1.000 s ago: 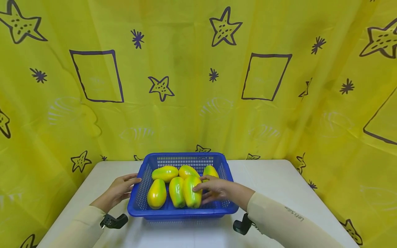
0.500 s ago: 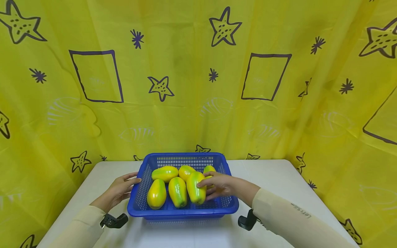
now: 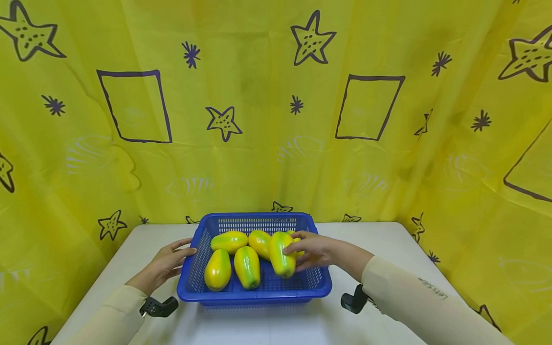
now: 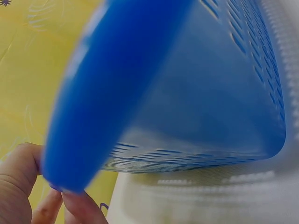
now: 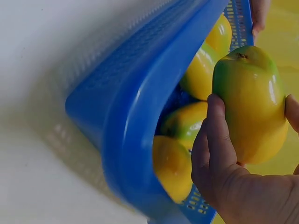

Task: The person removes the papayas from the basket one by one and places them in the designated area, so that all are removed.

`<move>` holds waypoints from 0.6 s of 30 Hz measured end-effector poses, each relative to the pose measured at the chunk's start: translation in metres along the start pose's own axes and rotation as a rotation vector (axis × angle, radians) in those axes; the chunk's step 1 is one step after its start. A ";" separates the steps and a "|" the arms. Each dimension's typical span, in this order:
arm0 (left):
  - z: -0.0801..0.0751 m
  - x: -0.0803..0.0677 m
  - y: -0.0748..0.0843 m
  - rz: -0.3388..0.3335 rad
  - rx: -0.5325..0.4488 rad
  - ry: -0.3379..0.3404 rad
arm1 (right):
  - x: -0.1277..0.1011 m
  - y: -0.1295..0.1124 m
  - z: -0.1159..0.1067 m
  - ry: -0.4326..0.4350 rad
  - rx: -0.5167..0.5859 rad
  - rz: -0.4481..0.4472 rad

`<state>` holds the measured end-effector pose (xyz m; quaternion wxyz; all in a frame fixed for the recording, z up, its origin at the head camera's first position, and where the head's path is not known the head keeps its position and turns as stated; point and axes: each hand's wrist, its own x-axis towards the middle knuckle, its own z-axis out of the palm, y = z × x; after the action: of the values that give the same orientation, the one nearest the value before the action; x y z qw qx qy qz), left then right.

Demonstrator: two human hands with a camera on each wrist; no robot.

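Note:
A blue plastic basket (image 3: 198, 268) stands on the white table (image 3: 379, 249) and holds several yellow-green papayas. My right hand (image 3: 312, 251) grips one papaya (image 3: 281, 253) and holds it raised over the basket's right side; the right wrist view shows the same papaya (image 5: 250, 102) clasped between thumb and fingers above the basket rim (image 5: 140, 140). Three papayas (image 3: 229, 241) (image 3: 217, 269) (image 3: 247, 266) lie in the basket's left half, and another (image 3: 260, 242) lies at the back. My left hand (image 3: 166, 263) holds the basket's left rim (image 4: 88, 126), its fingers pinching the edge.
A yellow curtain (image 3: 267, 120) with dark stars and squares encloses the table at the back and both sides. Bare white tabletop shows to the right of the basket and in front of it.
My right hand has lifted the papaya from the basket's front right and carried it up and toward the back. The left hand has stayed on the rim.

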<state>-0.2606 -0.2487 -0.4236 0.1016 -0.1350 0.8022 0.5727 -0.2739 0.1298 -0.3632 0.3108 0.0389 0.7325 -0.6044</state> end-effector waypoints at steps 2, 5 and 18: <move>0.000 0.000 0.000 0.001 0.002 0.001 | -0.001 0.000 -0.004 0.007 0.004 0.000; -0.001 0.000 0.001 0.002 0.001 0.002 | -0.003 -0.001 -0.010 0.009 0.012 0.003; -0.001 -0.002 0.002 0.026 -0.009 -0.004 | -0.015 -0.007 -0.038 0.025 -0.003 -0.003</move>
<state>-0.2592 -0.2486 -0.4208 0.0950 -0.1237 0.8010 0.5780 -0.2803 0.1676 -0.3470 0.3007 0.0449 0.7372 -0.6034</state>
